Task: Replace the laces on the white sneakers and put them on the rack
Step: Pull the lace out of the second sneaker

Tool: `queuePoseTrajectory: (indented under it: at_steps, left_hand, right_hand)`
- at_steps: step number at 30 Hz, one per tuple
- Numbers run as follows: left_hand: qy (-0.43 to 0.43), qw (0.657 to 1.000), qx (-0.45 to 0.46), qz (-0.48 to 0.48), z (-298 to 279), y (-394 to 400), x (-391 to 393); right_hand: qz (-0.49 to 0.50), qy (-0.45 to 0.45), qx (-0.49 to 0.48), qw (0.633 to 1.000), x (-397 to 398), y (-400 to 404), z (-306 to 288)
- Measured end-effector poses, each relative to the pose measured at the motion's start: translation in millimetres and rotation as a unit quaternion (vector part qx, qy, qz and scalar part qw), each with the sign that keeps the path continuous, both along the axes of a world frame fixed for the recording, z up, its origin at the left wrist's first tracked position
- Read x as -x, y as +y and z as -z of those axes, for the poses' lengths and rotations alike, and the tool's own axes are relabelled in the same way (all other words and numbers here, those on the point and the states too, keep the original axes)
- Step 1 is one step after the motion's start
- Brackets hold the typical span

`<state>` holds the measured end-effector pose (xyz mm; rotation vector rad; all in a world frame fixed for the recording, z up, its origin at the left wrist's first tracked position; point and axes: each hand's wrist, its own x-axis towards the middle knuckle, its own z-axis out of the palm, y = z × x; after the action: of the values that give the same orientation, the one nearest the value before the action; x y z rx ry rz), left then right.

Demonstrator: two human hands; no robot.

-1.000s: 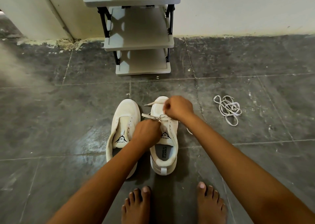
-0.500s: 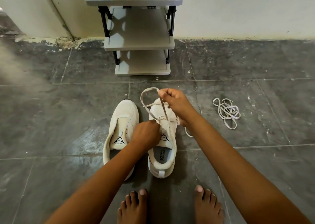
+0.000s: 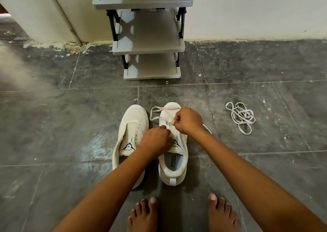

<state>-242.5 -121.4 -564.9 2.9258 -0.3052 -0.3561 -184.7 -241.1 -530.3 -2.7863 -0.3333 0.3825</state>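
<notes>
Two white sneakers stand side by side on the dark floor tiles, toes pointing away from me. The left sneaker (image 3: 131, 134) has no lace in its eyelets. Over the right sneaker (image 3: 174, 164) both hands work at the eyelets. My right hand (image 3: 188, 121) pinches a white lace (image 3: 155, 112) that loops out over the shoe's toe. My left hand (image 3: 155, 140) has curled fingers at the shoe's tongue, pinching the lace by the eyelets. A loose bundle of white lace (image 3: 241, 117) lies on the floor to the right.
A grey shoe rack (image 3: 152, 46) with black posts and several bare shelves stands against the pale wall straight ahead. My bare feet (image 3: 145, 216) are on the tiles just behind the sneakers. A wall corner juts out at the far left.
My right hand came down and toward me with the lace, drawing the raised loop lower over the toe. My left hand stayed at the tongue.
</notes>
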Motion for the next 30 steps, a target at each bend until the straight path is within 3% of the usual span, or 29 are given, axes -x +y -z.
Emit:
queuePoseTrajectory:
  at_steps: [2,4,7,8,9,11,12,15,18,21,24,26,27,28,29,30]
  left_hand:
    - [-0.005,1.000,0.000,-0.007,2.1,-2.0,-0.2]
    - [-0.009,1.000,0.006,-0.015,2.9,-2.5,-0.1]
    - [-0.006,1.000,0.015,-0.018,2.5,-0.9,0.3]
    - [-0.005,1.000,0.018,-0.018,1.7,-0.4,0.8]
    - [-0.005,1.000,0.020,-0.018,0.6,0.1,0.7]
    - [-0.004,1.000,0.017,-0.016,0.1,0.0,0.9]
    - [-0.003,1.000,0.016,-0.015,0.3,0.1,0.9]
    - [0.004,1.000,0.018,-0.018,0.2,-0.2,1.2]
    - [0.004,1.000,0.023,-0.017,-1.2,-0.5,1.5]
    - [0.003,1.000,0.015,-0.015,-2.1,-1.1,1.7]
    - [0.008,1.000,0.010,-0.011,-3.1,-1.9,1.2]
    - [0.008,1.000,0.007,-0.010,-1.3,-2.6,0.5]
    - [0.009,1.000,0.008,-0.013,-0.1,-2.7,0.3]
    - [0.011,1.000,0.011,-0.017,0.7,-3.0,-0.2]
    - [0.014,1.000,0.014,-0.020,1.5,-3.1,-0.3]
    - [0.014,1.000,0.015,-0.020,0.8,-2.9,0.0]
  right_hand:
    - [0.043,0.043,-0.181,0.982,3.1,6.5,-18.0]
    - [0.056,0.048,-0.369,0.927,7.2,14.8,-41.1]
    - [0.102,0.036,-0.491,0.865,2.9,13.0,-53.3]
    - [0.118,0.042,-0.478,0.869,-1.6,8.6,-46.5]
    - [0.123,0.049,-0.422,0.897,-6.4,3.6,-37.0]
    - [0.095,0.066,-0.206,0.972,-8.7,-6.2,-10.0]
    - [0.071,0.072,-0.115,0.988,-6.3,-9.8,2.5]
    - [0.035,0.085,-0.041,0.995,3.0,-12.7,19.2]
    - [-0.005,0.024,0.030,0.999,1.5,-5.3,13.7]
    - [-0.111,-0.079,0.146,0.980,-4.0,6.5,6.7]
    - [-0.165,-0.083,0.187,0.965,-9.5,8.5,5.0]
    - [-0.088,-0.027,0.023,0.996,-10.8,6.0,-3.5]
    - [-0.027,0.044,-0.147,0.988,-8.3,5.4,-14.6]
    - [0.024,0.122,-0.344,0.931,-4.8,7.0,-32.5]
    - [0.056,0.164,-0.504,0.846,-3.3,8.3,-51.0]
    - [0.054,0.162,-0.592,0.787,-4.9,9.2,-69.7]
